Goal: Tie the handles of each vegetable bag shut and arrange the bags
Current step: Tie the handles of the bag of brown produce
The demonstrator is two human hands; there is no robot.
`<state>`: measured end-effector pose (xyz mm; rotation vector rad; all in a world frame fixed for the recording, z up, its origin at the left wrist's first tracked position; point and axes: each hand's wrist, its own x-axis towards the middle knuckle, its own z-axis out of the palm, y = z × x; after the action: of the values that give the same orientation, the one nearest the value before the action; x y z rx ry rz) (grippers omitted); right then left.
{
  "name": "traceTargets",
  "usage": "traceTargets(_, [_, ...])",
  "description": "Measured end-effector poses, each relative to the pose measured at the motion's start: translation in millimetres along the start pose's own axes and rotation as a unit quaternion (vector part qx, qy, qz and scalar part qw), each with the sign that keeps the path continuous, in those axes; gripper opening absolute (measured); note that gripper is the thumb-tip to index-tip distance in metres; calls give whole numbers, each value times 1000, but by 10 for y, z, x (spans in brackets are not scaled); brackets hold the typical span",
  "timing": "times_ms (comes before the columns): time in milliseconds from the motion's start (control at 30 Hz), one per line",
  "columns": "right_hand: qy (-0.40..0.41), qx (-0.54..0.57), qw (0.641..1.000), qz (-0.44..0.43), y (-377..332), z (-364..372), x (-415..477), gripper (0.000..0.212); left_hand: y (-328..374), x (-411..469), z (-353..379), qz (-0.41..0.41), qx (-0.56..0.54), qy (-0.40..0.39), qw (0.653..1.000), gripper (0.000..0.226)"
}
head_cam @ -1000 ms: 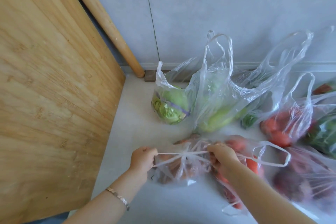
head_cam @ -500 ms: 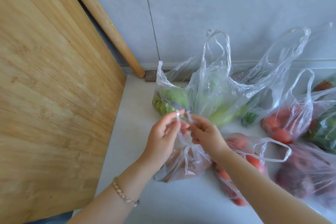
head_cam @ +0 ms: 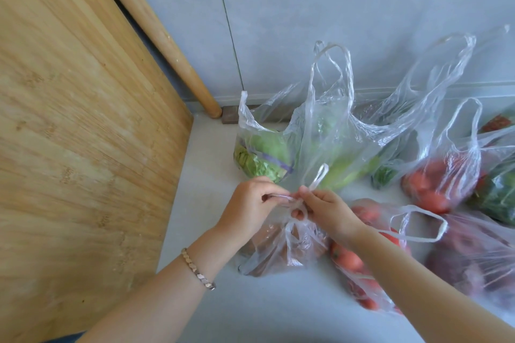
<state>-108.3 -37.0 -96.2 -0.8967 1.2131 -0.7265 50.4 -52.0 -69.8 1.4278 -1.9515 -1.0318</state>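
A small clear bag of brownish vegetables (head_cam: 281, 250) lies on the white counter in front of me. My left hand (head_cam: 248, 207) pinches one twisted handle of it. Close beside it, my right hand (head_cam: 328, 210) pinches the other handle, whose loop (head_cam: 319, 177) sticks up above a half-formed knot (head_cam: 297, 207) between the two hands. Right of this bag lies a bag of tomatoes (head_cam: 359, 264) with an open handle loop (head_cam: 418, 225). Behind stand a bag of green leafy vegetables (head_cam: 267, 159), a tall bag of pale green stalks (head_cam: 345, 147) and another tomato bag (head_cam: 437, 184), all with handles untied.
A large wooden board (head_cam: 83, 147) leans along the left side, and a wooden rolling pin (head_cam: 156, 33) leans against the grey tiled wall (head_cam: 306, 14). A bag of dark purple vegetables (head_cam: 473, 262) and a bag of dark greens (head_cam: 498, 198) crowd the right edge.
A second ago my hands pulled the handles apart low over the bag. They rose, came together, and now sit close over the knot with one loop standing up.
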Motion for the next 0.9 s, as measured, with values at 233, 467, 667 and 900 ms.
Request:
traceTargets(233, [57,-29,998,-23,25,15,39,28,-223,-207,-53,-163,-82,0,983,25])
traceTargets(467, [39,-52,996,-54,-75,64,19,27,26,-150,8,-65,97,-99,988,42])
traceTargets(667, [90,-31,993,-68,-46,31,-45,26,64,-58,223,-43,54,-68,995,22])
traceTargets(900, [192,9,981,-20,112,65,3,26,58,-131,309,-148,-27,-16,988,16])
